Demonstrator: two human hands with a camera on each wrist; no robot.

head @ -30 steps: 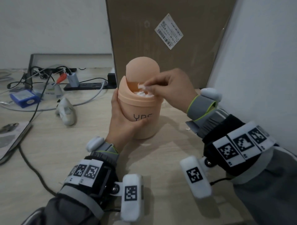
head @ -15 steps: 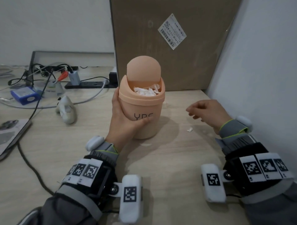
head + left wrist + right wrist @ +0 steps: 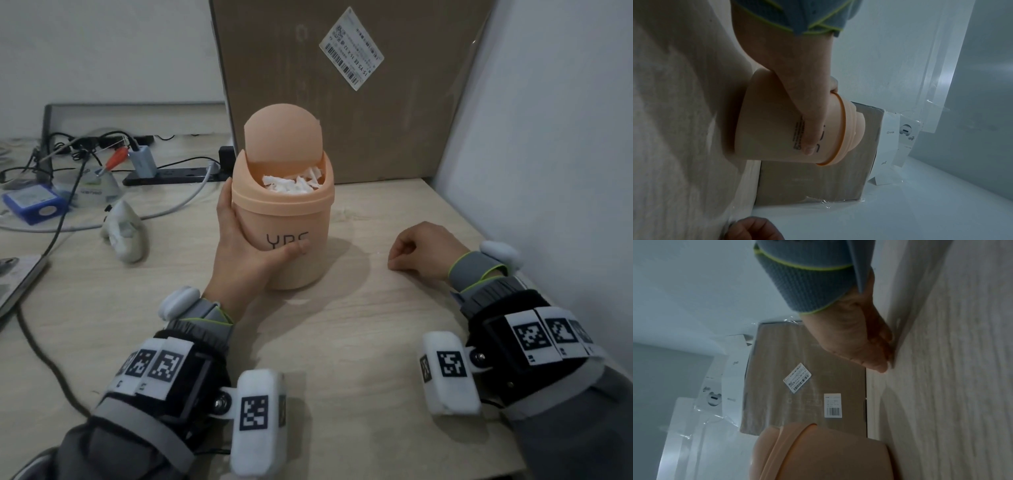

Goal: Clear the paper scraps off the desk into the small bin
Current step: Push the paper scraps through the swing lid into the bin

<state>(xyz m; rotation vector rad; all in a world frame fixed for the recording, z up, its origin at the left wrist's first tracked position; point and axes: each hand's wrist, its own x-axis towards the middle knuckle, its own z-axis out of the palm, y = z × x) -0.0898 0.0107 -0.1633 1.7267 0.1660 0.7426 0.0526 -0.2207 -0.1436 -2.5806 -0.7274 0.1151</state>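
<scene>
The small peach-coloured plastic bin (image 3: 286, 236) at frame centre looks smooth and matt, holding crumpled white paper scraps (image 3: 294, 183). The pale wood-grain desk (image 3: 342, 342) is matt; the brown cardboard box (image 3: 394, 113) behind carries glossy film wrap.

Both forearms wear grey sleeves (image 3: 102, 442); black wrist bands (image 3: 191, 363) carry white blocks printed with black square markers (image 3: 255, 411); grey knit cuffs (image 3: 807, 283) have lime-green edging.
</scene>
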